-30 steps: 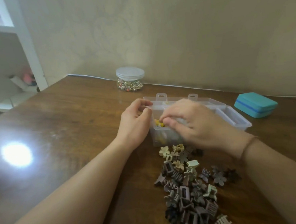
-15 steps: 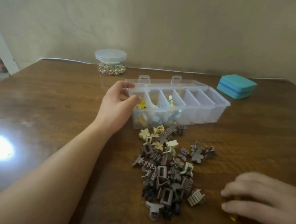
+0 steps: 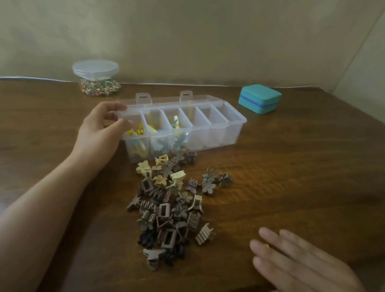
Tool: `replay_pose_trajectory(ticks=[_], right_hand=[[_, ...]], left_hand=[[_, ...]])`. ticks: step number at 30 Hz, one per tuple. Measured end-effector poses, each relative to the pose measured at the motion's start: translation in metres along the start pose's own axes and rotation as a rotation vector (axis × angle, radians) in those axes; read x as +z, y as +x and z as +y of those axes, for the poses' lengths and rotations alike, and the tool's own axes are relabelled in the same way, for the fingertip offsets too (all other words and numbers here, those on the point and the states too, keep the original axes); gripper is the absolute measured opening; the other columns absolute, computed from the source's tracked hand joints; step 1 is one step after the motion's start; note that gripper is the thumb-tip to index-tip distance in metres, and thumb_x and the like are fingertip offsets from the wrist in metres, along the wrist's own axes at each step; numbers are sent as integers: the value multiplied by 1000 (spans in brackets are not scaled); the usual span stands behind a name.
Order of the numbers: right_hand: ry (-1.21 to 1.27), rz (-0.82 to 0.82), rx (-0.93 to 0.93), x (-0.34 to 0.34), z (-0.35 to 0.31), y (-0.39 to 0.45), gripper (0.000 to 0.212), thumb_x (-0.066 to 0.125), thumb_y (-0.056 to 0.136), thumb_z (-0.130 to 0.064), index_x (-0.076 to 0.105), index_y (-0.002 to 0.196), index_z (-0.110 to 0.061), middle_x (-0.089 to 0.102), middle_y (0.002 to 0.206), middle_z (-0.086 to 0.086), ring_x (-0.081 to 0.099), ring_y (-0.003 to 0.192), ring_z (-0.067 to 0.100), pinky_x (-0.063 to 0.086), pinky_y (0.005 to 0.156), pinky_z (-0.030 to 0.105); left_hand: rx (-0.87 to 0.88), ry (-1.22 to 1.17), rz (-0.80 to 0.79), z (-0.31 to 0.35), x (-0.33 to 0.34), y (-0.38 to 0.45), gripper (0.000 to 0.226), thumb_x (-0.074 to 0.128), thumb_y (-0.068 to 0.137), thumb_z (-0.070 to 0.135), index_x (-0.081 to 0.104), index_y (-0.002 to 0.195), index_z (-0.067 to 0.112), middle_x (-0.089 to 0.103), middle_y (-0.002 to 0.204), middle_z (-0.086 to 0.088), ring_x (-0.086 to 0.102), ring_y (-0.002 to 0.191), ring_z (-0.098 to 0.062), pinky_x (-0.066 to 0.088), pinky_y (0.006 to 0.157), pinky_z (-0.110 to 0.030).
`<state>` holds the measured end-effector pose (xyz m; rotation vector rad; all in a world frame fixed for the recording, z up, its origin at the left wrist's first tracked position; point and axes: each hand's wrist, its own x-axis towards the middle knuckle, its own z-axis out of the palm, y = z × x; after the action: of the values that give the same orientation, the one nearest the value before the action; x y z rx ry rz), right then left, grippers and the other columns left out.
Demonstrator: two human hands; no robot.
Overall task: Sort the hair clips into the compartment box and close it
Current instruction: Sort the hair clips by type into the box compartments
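Left hand (image 3: 100,131) is curled around the left end of the compartment box (image 3: 208,133), thumb on the near rim and fingers over the far edge, so it's basically pinning the box in place mid-frame. Right hand (image 3: 302,267) sits lower right, palm down with fingers spread flat just over the table (image 3: 300,161), not gripping anything as far as one can tell, though a tiny yellow bit (image 3: 266,245) peeks out between the fingers, probably a stray clip. The pile of hair clips (image 3: 168,206), mostly brown and beige, is spread from the box's front wall down toward the bottom centre, so the sort looks far from done; only the three left compartments hold anything, and the lid is open behind. Risk-wise: that yellow thing is close to the table's near edge, so a sloppy swipe could flick it off. Also the pile touches the box, so dragging the box would scatter clips. A jar (image 3: 96,78) and teal case (image 3: 259,98) sit further back.
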<state>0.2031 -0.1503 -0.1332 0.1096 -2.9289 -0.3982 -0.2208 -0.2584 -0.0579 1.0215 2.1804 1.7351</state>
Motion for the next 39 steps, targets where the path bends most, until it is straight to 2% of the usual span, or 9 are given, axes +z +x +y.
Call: replay_pose_trajectory(ticks=[2, 4, 6, 8, 10, 18, 25, 31, 39], right_hand=[[-90, 73, -91, -10, 0, 34, 62, 25, 104, -44, 6, 155, -14, 10, 163, 4, 13, 150, 22, 15, 122, 34], [-13, 47, -58, -25, 7, 60, 53, 24, 104, -45, 25, 152, -22, 28, 158, -6, 31, 142, 6, 27, 116, 24], [329, 116, 239, -55, 8, 102, 18, 43, 100, -45, 57, 109, -39, 64, 106, -25, 57, 103, -14, 49, 91, 14], [561, 619, 335, -75, 14, 144, 5, 63, 90, -30, 59, 93, -29, 67, 79, -16, 67, 81, -8, 55, 66, 11], [729, 809, 305, -87, 21, 187, 15, 69, 86, -19, 59, 98, -18, 66, 75, -3, 70, 69, 10, 56, 58, 22], [607, 448, 398, -47, 69, 302, 25, 59, 94, -39, 70, 82, -20, 69, 78, -7, 62, 80, 11, 52, 77, 41], [875, 906, 458, -101, 95, 268, 24, 61, 95, -18, 68, 78, -4, 69, 69, 7, 61, 61, 20, 51, 61, 31], [679, 372, 58, -90, 86, 221, 5, 65, 87, -25, 69, 90, -22, 66, 77, -12, 60, 64, 10, 46, 50, 20], [511, -200, -20, -82, 85, 208, 28, 75, 77, -45, 62, 101, -42, 54, 112, -28, 52, 111, -3, 48, 88, 25]], left_hand=[[6, -6, -9, 1, 0, -1, 50, 59, 70, 40, 61, 120, 30, 61, 112, 2, 59, 94, -9, 47, 78, -31], [13, -17, -7, 0, 1, -1, 50, 60, 70, 39, 61, 119, 29, 62, 114, 0, 60, 93, -10, 47, 77, -30], [13, -22, -1, 0, 1, 0, 51, 60, 70, 38, 62, 119, 28, 63, 113, 1, 61, 93, -12, 47, 74, -27], [7, -26, 3, 0, 1, 0, 51, 60, 68, 38, 62, 118, 27, 63, 111, 2, 62, 93, -16, 45, 72, -24], [3, -25, -3, 0, 1, 0, 51, 60, 68, 38, 62, 118, 28, 63, 112, 3, 63, 94, -17, 46, 73, -25], [6, -54, -27, 1, -1, -1, 51, 60, 68, 36, 62, 118, 26, 62, 112, 3, 64, 91, -11, 47, 69, -19], [-10, -66, -6, 1, 0, 0, 44, 63, 74, 31, 63, 117, 26, 62, 110, 5, 62, 89, -6, 46, 65, -9], [-50, -75, 81, -1, -1, 2, 49, 54, 67, 30, 65, 115, 27, 65, 110, 3, 64, 102, -17, 47, 73, -24], [-41, -78, 79, -1, -1, 2, 34, 61, 82, 15, 66, 114, 27, 66, 109, 4, 62, 80, 9, 43, 70, -20]])
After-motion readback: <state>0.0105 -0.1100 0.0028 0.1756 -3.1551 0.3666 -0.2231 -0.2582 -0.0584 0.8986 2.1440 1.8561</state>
